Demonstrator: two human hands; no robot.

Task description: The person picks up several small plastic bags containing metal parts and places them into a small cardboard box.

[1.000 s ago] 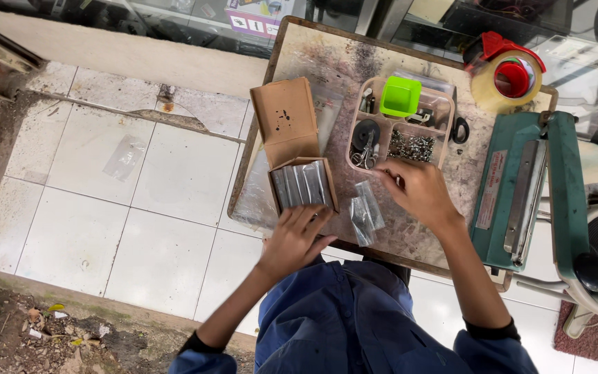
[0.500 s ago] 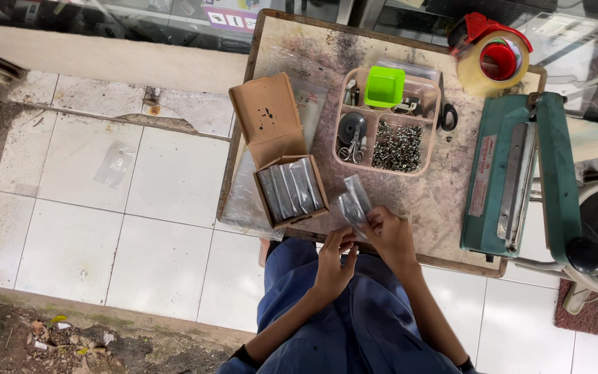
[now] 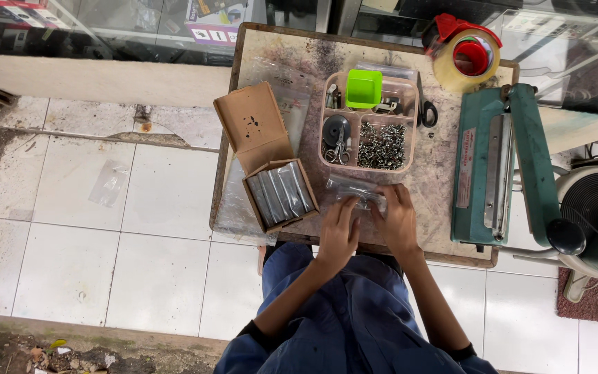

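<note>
My left hand [image 3: 338,232] and my right hand [image 3: 397,220] meet near the front edge of a small worn table [image 3: 444,187]. Both grip a small clear plastic bag [image 3: 356,191] that lies between them on the tabletop. What the bag contains is too small to tell. Left of my hands stands an open brown cardboard box [image 3: 279,194] filled with several grey metal pieces, its lid [image 3: 252,126] flipped back. Just beyond my hands sits a pink compartment tray [image 3: 413,131] with screws [image 3: 382,145], small scissors [image 3: 340,145] and a green cup [image 3: 363,88].
A green heat sealer [image 3: 496,166] occupies the table's right side, with a tape dispenser [image 3: 466,57] behind it. A fan [image 3: 596,215] stands on the floor at right. White floor tiles [image 3: 105,228] spread left; a clear bag [image 3: 109,183] lies there. Glass cabinets line the back.
My right hand came back from the tray to the table's front edge. My left hand left the box, and both hands now hold the clear bag together.
</note>
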